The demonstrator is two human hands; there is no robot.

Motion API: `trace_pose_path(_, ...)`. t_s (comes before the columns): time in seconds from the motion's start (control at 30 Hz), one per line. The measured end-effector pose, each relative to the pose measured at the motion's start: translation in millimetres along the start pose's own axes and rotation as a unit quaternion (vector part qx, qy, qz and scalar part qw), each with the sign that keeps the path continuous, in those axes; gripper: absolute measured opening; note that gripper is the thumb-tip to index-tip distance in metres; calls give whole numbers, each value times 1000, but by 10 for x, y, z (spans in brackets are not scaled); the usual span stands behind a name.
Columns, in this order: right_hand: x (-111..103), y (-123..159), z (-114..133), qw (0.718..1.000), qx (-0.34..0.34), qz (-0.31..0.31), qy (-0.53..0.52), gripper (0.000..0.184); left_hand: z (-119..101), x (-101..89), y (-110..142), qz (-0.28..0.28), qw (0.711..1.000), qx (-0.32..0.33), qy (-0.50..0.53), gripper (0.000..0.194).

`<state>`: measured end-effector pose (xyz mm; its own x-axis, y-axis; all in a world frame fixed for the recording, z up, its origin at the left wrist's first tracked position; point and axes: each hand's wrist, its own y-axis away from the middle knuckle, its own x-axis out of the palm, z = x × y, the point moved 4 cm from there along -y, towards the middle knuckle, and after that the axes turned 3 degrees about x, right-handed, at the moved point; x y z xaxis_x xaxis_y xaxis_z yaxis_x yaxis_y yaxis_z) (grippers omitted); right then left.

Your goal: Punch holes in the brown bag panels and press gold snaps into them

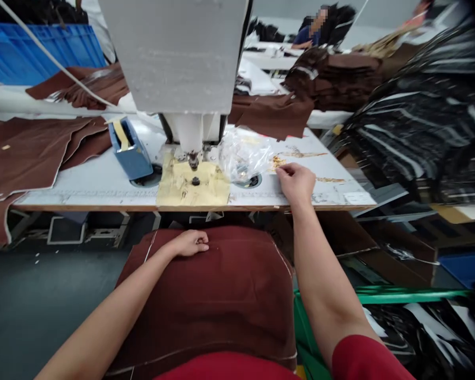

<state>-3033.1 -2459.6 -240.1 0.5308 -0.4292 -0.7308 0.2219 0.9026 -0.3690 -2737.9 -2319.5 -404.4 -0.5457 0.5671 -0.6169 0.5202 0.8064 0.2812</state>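
Brown fabric panels (229,295) with pale stitched edges lie across my lap. My left hand (191,243) rests on their upper part, fingers curled in; whatever they may hold is hidden. My right hand (296,182) is over the right side of the machine table, its fingertips pinched together beside a small pile of gold-coloured metal bits (277,161). What the pinch holds, if anything, is too small to name. Left of it lies a crumpled clear plastic bag (245,153). The machine head (178,58) stands ahead, its working point above a worn yellow patch (174,184).
A blue tape dispenser (132,158) stands left of the machine. Brown fabric pieces (19,153) cover the table's left end. Dark plastic-wrapped stacks (427,121) crowd the right. Below them is a green-rimmed bin (415,295). A co-worker (311,32) sits in the background.
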Motion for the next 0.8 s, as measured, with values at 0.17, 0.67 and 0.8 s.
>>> trace_pose_path(0.17,172,1171,233,953,-21,150,-263,26,-184,-70,115,23,997,38,67,35)
trace_pose_path(0.67,512,2243,243,897,-188,312,-249,7,-537,-98,280,51,975,65,207,37)
trace_pose_path(0.8,539,2278,209,903,-193,300,-239,7,-547,-83,271,49,974,70,210,37)
